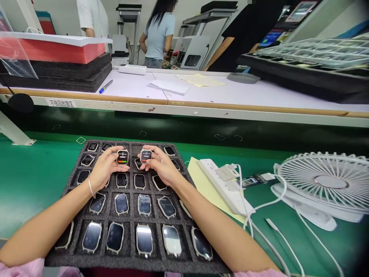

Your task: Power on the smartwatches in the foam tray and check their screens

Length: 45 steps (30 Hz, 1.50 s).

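Observation:
My left hand (105,167) grips a smartwatch case (122,157) by its edges, its screen lit with a red and green bar at the bottom. A second smartwatch case (146,155), also lit and showing red, is pinched between the thumb and fingers of my right hand (160,165). Both are held above the far part of a dark grey foam tray (131,238). Strapless watch cases with dark screens, such as the watch case (144,239) in the front row, lie in its compartments. My forearms and hands cover some compartments.
Right of the tray are a yellow sheet (196,173), a white power strip (220,186), loose white cables (284,238) and a white fan (328,181). A shelf (201,98) behind carries foam stacks (63,73), a pen (106,86) and papers. Several people stand beyond it.

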Motion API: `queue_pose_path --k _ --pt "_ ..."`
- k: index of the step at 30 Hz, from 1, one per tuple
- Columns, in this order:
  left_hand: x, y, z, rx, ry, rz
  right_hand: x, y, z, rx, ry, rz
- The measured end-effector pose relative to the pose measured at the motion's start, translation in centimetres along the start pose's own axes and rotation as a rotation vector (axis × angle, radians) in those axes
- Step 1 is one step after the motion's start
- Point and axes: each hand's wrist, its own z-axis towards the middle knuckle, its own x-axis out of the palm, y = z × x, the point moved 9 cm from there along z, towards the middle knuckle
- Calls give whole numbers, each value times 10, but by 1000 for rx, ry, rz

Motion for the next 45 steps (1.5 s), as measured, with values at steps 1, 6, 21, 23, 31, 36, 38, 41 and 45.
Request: queue_pose_path --k 1,6,21,23,31,36,38,41,45 --pt "-1 -2 -1 6 -6 -4 0 1 -1 -4 5 1" --pt "-2 3 -2 -34 -10 -14 6 1 -6 18 37 30" --pt "10 2 -16 -17 49 117 13 6 -13 6 25 27" --pt "9 0 -17 6 42 141 12 7 -12 -9 16 1" --pt "13 -11 -14 163 57 252 15 3 -11 22 55 74" --pt "18 -6 -13 128 130 209 20 3 -13 27 100 119" --pt "18 -6 -11 111 152 200 20 4 -13 7 115 103" --pt "16 -14 0 89 204 296 15 7 -4 11 145 16" --pt "7 -46 38 288 139 924 -5 23 26 -50 90 -544"
